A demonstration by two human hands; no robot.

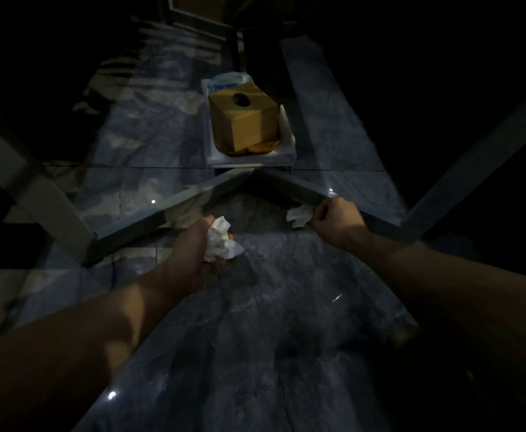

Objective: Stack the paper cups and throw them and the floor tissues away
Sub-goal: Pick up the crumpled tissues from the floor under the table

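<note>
My left hand (199,247) is cupped palm-up and closed loosely around a crumpled tissue (221,241), which rests in the palm with most of its bulk exposed above the fingers. My right hand (333,216) is curled into a near fist at the edge of a second tissue (299,215), which lies on the dark marble floor (271,322) right against the angled table frame (286,182). The fingertips are turned away from view, so I cannot tell whether they already pinch the paper or only touch it. No paper cups appear in view, and no bin is visible.

Failure risks from this position, as I judge them:

1. Incomplete pickup. The second tissue sits tight against the frame bar. If my right fingers close on one loose flap only, the paper may tear or stay wedged under the bar.
2. Loss of held item. The left grip is loose. Tilting the palm while I rise could let the first tissue roll off to the floor.
3. Poor visibility. The scene is very dim. Small scraps could remain unseen on the mottled floor.
4. Collision. The frame bars converge close to both hands. A fast withdrawal could strike a knuckle or forearm.

A brown tissue box (243,120) stands on a white tray (286,145) beyond the frame, well apart from both hands.
</note>
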